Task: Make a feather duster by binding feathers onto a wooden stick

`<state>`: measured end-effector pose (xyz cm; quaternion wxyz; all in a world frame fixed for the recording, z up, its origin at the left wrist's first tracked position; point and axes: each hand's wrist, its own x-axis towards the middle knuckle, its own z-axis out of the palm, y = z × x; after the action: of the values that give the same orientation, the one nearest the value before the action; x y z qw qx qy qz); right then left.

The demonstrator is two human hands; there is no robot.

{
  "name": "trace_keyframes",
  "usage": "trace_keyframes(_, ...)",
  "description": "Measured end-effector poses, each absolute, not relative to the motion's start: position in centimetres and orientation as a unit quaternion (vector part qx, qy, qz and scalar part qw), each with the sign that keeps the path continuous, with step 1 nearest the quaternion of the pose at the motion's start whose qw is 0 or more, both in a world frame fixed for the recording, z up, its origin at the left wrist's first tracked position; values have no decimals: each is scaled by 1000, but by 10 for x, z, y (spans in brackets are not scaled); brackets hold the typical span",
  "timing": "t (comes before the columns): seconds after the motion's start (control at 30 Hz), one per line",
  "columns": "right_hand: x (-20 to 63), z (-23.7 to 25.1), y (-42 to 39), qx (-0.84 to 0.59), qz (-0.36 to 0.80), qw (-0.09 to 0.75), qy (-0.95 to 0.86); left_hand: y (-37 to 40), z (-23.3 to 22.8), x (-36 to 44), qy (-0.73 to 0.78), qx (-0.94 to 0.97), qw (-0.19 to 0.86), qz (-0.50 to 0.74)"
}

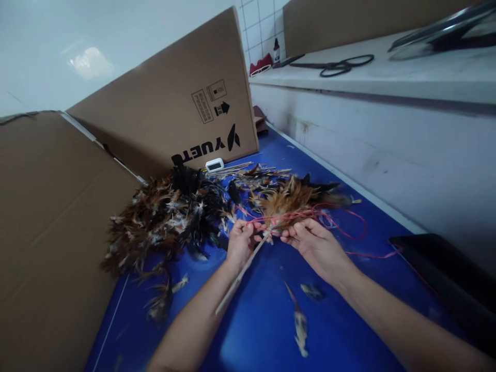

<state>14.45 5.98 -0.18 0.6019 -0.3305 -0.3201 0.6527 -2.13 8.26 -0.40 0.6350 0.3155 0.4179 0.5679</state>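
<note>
Ahead of me, a thin pale stick [243,270] slants up from my left forearm to a bunch of brown feathers [289,199] at its far end. Pink string [298,214] loops across the base of the feathers and trails off to the right. My left hand [241,242] is closed, thumb against fingers, pinching the string beside the stick's top. On the other side, my right hand [315,248] also pinches the string, close to the binding point. The fingertips partly cover the string there.
A heap of dark and brown feathers [155,222] lies left on the blue table [256,330]. More loose feathers [300,325] lie nearer. A cardboard box [163,98] stands behind. Scissors [344,66] rest on the white ledge [368,85]. A small white device [214,165] sits by the box.
</note>
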Motion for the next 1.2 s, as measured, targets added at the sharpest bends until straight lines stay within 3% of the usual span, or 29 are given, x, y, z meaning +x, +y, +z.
trace_keyframes(0.5, 148, -7, 56, -430, 575, 560, -414, 77, 1, -18, 416, 375, 587, 584)
trace_keyframes(0.9, 148, 7, 36, -437, 370, 350, -741, 47, 0, -23, 403, 455, 558, 565)
trace_keyframes(1.0, 142, 7, 30, -422, 328, 340, -774, 32, 4, -28, 431, 493, 511, 557)
trace_keyframes(1.2, 129, -11, 23, -309, 172, 303, -885, -1, 22, -30, 449, 677, 280, 512)
